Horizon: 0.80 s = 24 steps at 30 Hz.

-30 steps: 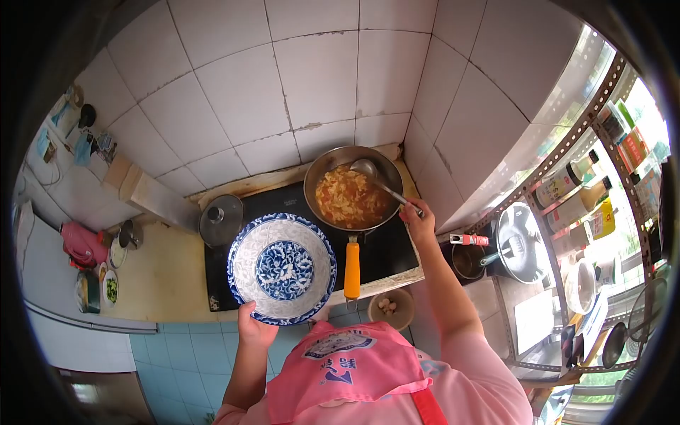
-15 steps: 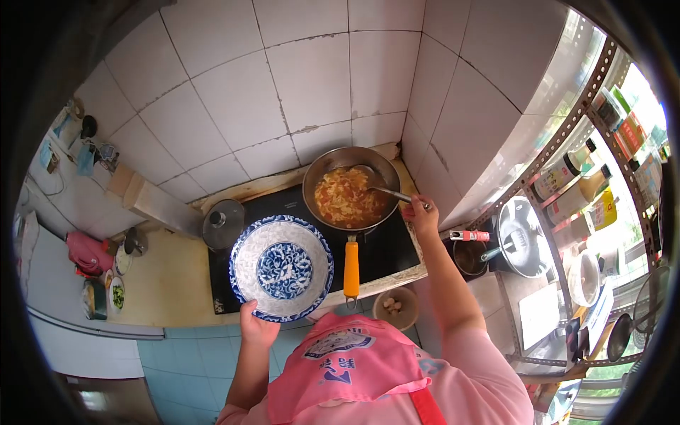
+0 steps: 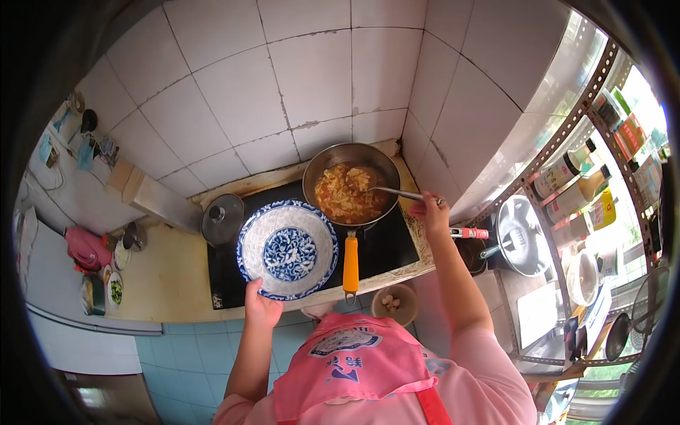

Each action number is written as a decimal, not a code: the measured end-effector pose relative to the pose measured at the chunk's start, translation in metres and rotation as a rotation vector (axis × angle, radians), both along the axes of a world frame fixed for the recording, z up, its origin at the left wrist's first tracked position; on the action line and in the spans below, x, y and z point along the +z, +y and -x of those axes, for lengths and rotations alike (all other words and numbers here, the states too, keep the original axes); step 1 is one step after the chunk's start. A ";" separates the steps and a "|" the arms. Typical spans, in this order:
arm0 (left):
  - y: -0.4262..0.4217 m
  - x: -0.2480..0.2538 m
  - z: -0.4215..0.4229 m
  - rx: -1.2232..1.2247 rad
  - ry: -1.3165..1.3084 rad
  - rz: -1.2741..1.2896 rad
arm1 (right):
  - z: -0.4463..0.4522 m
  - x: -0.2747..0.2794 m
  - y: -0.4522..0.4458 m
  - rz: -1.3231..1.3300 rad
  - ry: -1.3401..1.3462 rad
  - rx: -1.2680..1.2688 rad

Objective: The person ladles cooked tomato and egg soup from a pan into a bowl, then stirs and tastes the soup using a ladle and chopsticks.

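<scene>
My left hand [image 3: 262,304] grips the near rim of a blue-and-white patterned bowl [image 3: 290,253], held over the black cooktop just left of the pan. Nothing lies in the bowl. My right hand [image 3: 429,210] is closed round the handle of a metal ladle [image 3: 398,193]. The ladle's head is in the frying pan [image 3: 384,157], heaped with food. Red-and-yellow, soupy food [image 3: 338,188], resembling tomato and egg, fills the middle of the pan. The pan's orange handle [image 3: 351,265] points toward me.
A glass-lidded pot [image 3: 222,218] stands left of the bowl. Below the counter edge is a bin [image 3: 406,304] with eggshells. To the right are a small pot [image 3: 470,255], a large metal pan [image 3: 523,237] and shelves of bottles. Plates of chopped food [image 3: 115,289] sit far left.
The bowl has moved slightly right and up, closer to the pan. My right hand has shifted a little right, and the ladle's head has come up filled with food.
</scene>
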<state>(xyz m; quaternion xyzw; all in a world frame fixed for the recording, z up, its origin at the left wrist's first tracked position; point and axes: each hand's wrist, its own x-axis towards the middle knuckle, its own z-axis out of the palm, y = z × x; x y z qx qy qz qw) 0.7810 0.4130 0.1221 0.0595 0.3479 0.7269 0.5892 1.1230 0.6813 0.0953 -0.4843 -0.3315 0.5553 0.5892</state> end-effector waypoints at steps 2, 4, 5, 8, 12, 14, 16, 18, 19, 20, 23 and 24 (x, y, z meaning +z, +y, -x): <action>0.012 0.004 0.002 -0.044 0.011 0.021 | -0.001 0.011 -0.004 -0.015 0.008 0.006; 0.027 0.005 0.005 -0.115 0.037 0.027 | -0.002 0.023 -0.007 -0.032 0.001 0.021; 0.035 0.005 0.007 -0.150 0.046 0.004 | -0.002 0.029 -0.009 -0.033 -0.001 0.023; 0.059 0.006 0.009 -0.167 0.047 0.019 | -0.002 0.053 -0.015 -0.040 -0.047 0.025; 0.084 0.000 0.012 -0.247 0.124 0.036 | -0.007 0.071 -0.016 -0.097 -0.057 0.049; 0.093 0.001 0.014 -0.266 0.124 0.055 | -0.007 0.081 -0.016 -0.097 -0.078 0.057; 0.101 0.002 0.015 -0.309 0.125 0.070 | -0.008 0.089 -0.019 -0.108 -0.041 0.078; 0.108 0.001 0.016 -0.333 0.122 0.074 | -0.009 0.091 -0.018 -0.118 -0.047 0.068; 0.112 0.002 0.016 -0.353 0.119 0.079 | -0.010 0.092 -0.018 -0.128 -0.054 0.062; 0.116 0.005 0.016 -0.346 0.122 0.106 | -0.008 0.097 -0.017 -0.120 -0.058 0.060; 0.129 0.004 0.010 -0.336 0.112 0.125 | -0.008 0.112 -0.022 -0.135 -0.098 0.083; 0.132 0.002 0.007 -0.332 0.110 0.126 | -0.009 0.117 -0.023 -0.145 -0.129 0.088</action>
